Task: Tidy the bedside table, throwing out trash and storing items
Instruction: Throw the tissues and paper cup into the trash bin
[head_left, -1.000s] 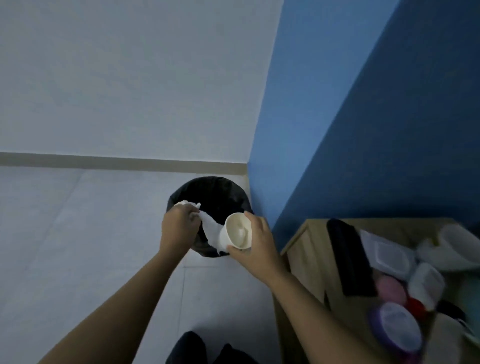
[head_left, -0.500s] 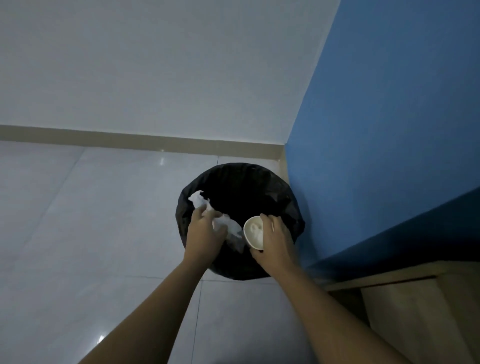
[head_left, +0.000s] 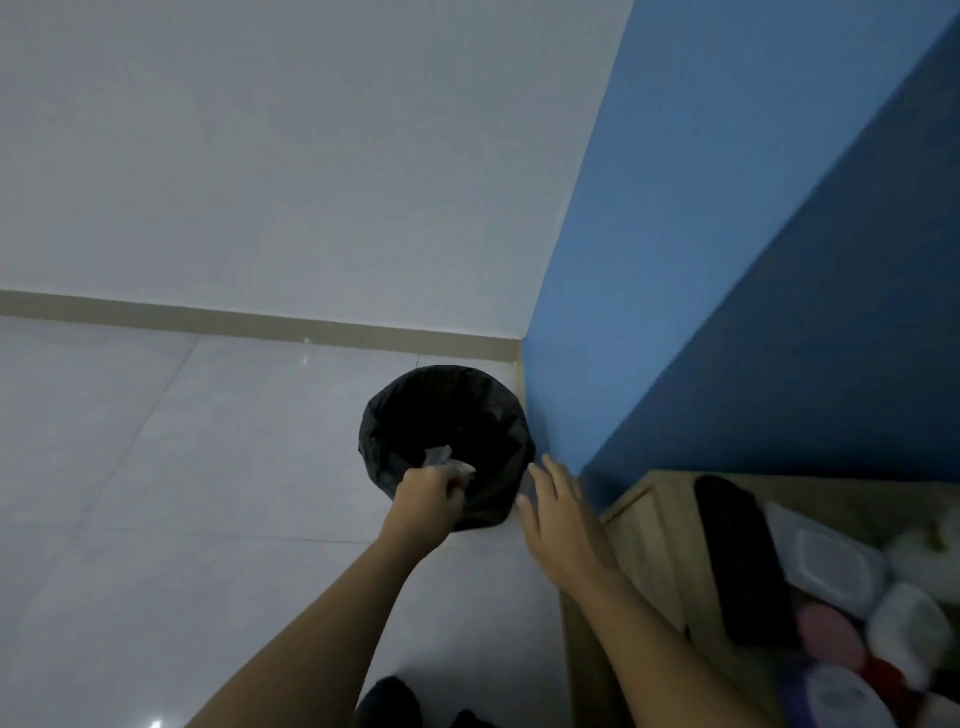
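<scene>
Tissue (head_left: 448, 461): light, soft, crushable; pinched in left hand (head_left: 427, 498) over bin (head_left: 497, 415); right hand (head_left: 562, 519) spread, empty.

Two bare forearms reach in from the lower edge, uncovered from elbow to wrist, with no sleeve showing on either. The left hand (head_left: 426, 501) and the right hand (head_left: 563, 519) are likewise bare, the right hand's outline softened by blur. At the bottom edge, between the arms, two dark rounded shapes (head_left: 389, 701) show; whether they are shoes or clothing cannot be told in the dim light.
</scene>
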